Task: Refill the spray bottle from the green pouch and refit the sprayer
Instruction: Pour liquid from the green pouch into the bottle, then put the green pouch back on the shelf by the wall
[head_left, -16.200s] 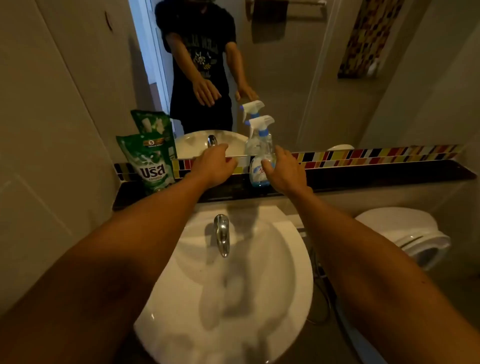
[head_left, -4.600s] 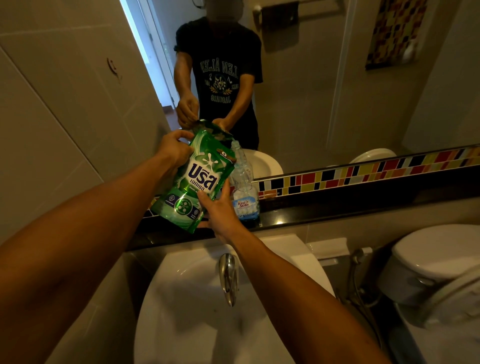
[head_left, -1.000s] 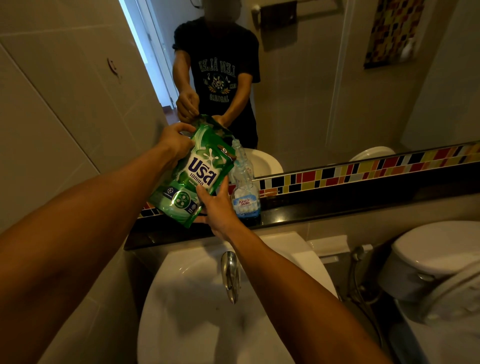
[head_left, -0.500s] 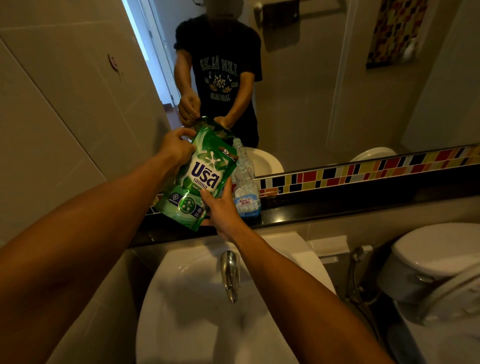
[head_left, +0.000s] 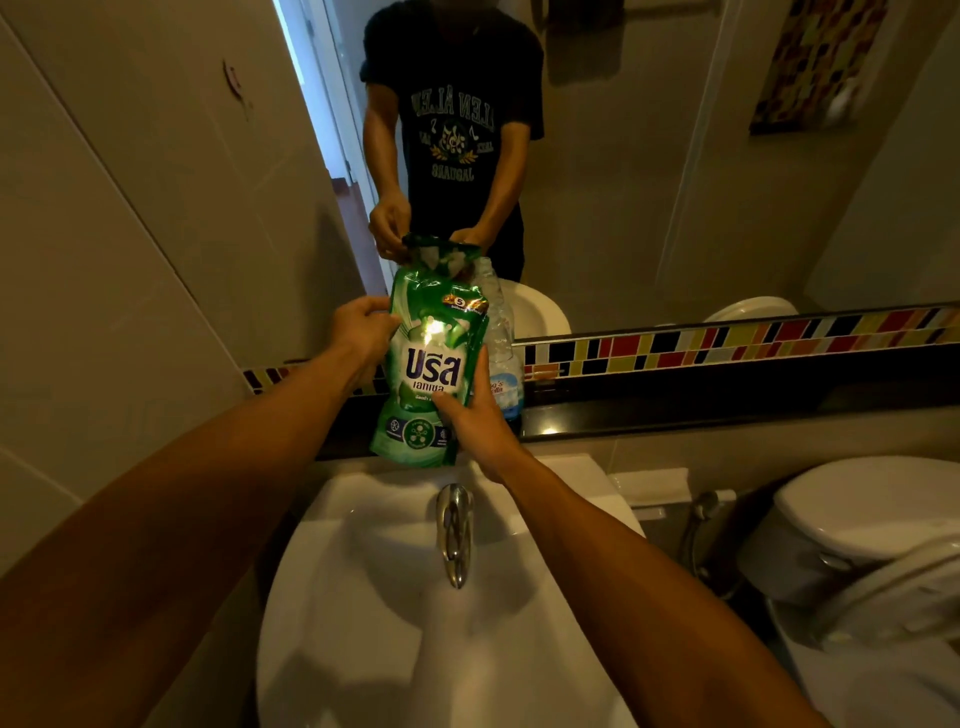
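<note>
The green refill pouch (head_left: 431, 364) is held nearly upright over the dark ledge, in front of the mirror. My left hand (head_left: 361, 332) grips its upper left edge. My right hand (head_left: 475, 421) holds its lower right side from below. Just behind the pouch's right edge stands the clear spray bottle (head_left: 504, 358) with a blue label, on the ledge, with no sprayer on its neck. The sprayer head is not in view.
The dark ledge (head_left: 701, 405) runs under the mirror with a strip of coloured tiles (head_left: 727, 343). A white basin (head_left: 415, 623) with a chrome tap (head_left: 454, 530) lies below my arms. A white toilet (head_left: 857, 535) stands at the right. The left wall is close.
The pouch was tilted to the right toward the bottle's neck. It now stands more upright and a little lower, still in both hands. The bottle has not moved.
</note>
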